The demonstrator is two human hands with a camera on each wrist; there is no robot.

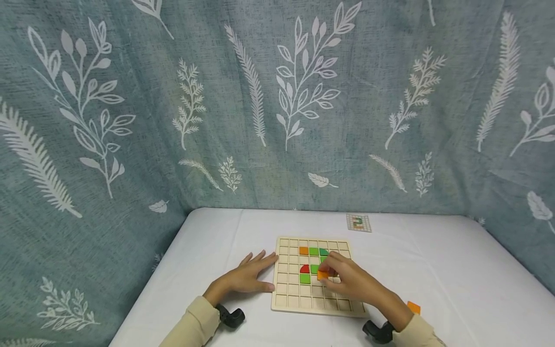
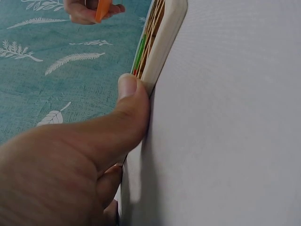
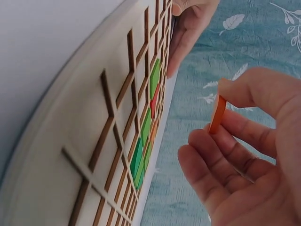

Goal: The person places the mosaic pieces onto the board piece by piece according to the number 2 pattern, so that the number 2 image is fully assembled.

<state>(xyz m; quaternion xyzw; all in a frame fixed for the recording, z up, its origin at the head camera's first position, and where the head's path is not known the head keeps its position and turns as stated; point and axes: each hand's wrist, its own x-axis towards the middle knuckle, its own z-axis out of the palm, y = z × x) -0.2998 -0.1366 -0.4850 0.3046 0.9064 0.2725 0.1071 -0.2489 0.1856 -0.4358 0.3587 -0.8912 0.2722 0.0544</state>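
Observation:
A wooden grid board lies on the white table. Several colored tiles sit in its squares: an orange tile, green tiles and a rounded red tile. My right hand is over the board, pinching another orange tile between thumb and fingertips. In the right wrist view that tile is held apart from the board, seen nearly edge-on. My left hand lies spread at the board's left side, and its thumb touches the edge. Part of the board is hidden under my right hand.
A small pattern card lies on the table beyond the board. One loose orange tile is beside my right forearm, partly covered by it. A leaf-patterned cloth hangs behind and to the sides of the table.

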